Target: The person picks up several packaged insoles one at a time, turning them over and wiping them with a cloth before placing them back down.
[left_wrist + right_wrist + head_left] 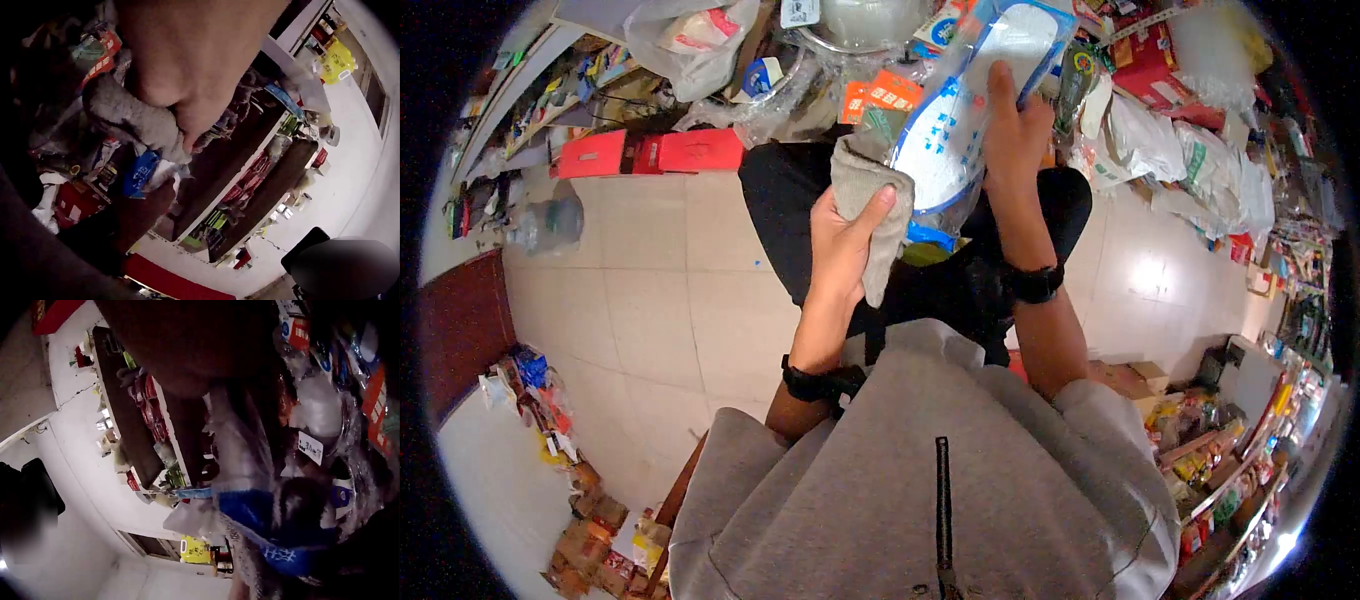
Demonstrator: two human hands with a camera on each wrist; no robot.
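Observation:
My left hand [840, 250] pinches a folded grey-beige knitted piece [868, 185], thumb on top, with one end hanging below the fingers. Up and to the right, my right hand [1018, 150] grips a long clear-plastic pack of white insoles with blue edges and blue print [945, 155], its thumb lying on the pack's face. The knitted piece overlaps the pack's lower left edge in the head view. From the left wrist, the knit [134, 119] shows beneath the left hand [200, 69]. The right wrist view shows the pack's blue part [247, 509] beside the knit [240, 547].
Plastic-wrapped goods, an orange packet [880, 95] and a shiny round metal rim [840, 42] lie beyond the knees. A red box [700, 150] is at left, near a clear plastic jug [550, 225]. White plastic bags [1140, 140] and stocked shelves line the right.

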